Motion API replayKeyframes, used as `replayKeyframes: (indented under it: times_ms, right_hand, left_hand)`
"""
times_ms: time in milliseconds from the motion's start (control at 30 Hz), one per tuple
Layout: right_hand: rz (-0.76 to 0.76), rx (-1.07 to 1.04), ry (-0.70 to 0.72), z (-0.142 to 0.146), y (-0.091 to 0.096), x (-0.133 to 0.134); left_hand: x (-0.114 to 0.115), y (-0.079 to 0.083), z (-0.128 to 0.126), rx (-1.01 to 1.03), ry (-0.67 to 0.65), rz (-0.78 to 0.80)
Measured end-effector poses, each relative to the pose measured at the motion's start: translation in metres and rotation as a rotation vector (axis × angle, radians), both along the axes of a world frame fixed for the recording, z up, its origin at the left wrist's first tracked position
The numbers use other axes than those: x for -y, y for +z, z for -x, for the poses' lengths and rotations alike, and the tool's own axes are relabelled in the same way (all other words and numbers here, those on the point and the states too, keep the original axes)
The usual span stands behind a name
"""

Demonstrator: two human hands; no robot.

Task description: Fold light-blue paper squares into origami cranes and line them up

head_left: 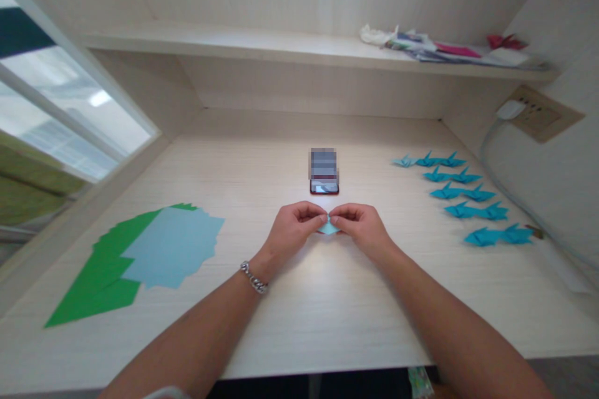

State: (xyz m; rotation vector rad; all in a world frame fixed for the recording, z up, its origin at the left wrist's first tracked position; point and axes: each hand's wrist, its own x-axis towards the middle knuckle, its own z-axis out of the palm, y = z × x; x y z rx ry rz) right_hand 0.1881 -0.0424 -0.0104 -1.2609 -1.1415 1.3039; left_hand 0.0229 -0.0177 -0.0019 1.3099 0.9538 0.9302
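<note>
A small piece of folded light-blue paper (pixel 330 227) is pinched between my two hands, just above or on the desk; much of it is hidden by the fingers. My left hand (pixel 299 224) closes its thumb and fingers on the paper's left side. On the right side, my right hand (pixel 358 224) grips it the same way, thumbs nearly meeting. Right beyond my fingers lies a phone (pixel 324 187), its screen lit and partly blurred out. Rows of folded blue paper cranes (pixel 463 192) stand to the right.
Fanned light-blue paper sheets (pixel 175 246) overlap green sheets (pixel 100 271) at the left. Above the desk (pixel 262 156) runs a shelf (pixel 262 43) bearing papers (pixel 435 47). A white plug (pixel 511 110) sits in the wall socket (pixel 543 115), its cable (pixel 489 156) trailing along the right edge.
</note>
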Motion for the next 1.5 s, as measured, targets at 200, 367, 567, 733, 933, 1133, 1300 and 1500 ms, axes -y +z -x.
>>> replayKeyframes:
  times_ms: [200,367,567,733,933,1133,1300,1500]
  right_hand:
    - [-0.015,0.019,-0.002,0.0000,-0.0032,-0.0014]
    - [-0.054,0.052,-0.007,-0.0016,-0.0080,-0.0035]
    - [-0.053,0.037,-0.011,-0.0003,-0.0077,-0.0036]
    - [-0.028,-0.015,-0.014,0.0006,-0.0068,-0.0037]
    - [-0.026,-0.023,-0.013,0.0016,-0.0031,-0.0030]
    - [-0.071,-0.023,0.042,0.0027,-0.0045,-0.0003]
    - [-0.069,-0.029,0.012,-0.0016,-0.0045,-0.0030]
    - [-0.070,-0.002,-0.014,-0.0068,-0.0036,-0.0047]
  left_hand:
    - [-0.0012,-0.0062,-0.0004,0.002,0.009,-0.009]
    - [-0.0003,-0.0083,-0.0003,0.004,-0.008,-0.023]
    - [-0.0002,-0.0080,-0.0006,0.004,-0.019,-0.027]
    - [0.0003,-0.0061,-0.0007,-0.008,-0.017,-0.035]
    - [0.0007,-0.0047,-0.0005,0.006,-0.010,-0.065]
    - [0.0008,-0.0072,-0.0003,0.042,0.023,-0.032]
    - [0.0012,-0.0029,0.0016,0.106,-0.046,0.074]
    - [0.0007,-0.0005,0.0002,0.067,-0.058,0.075]
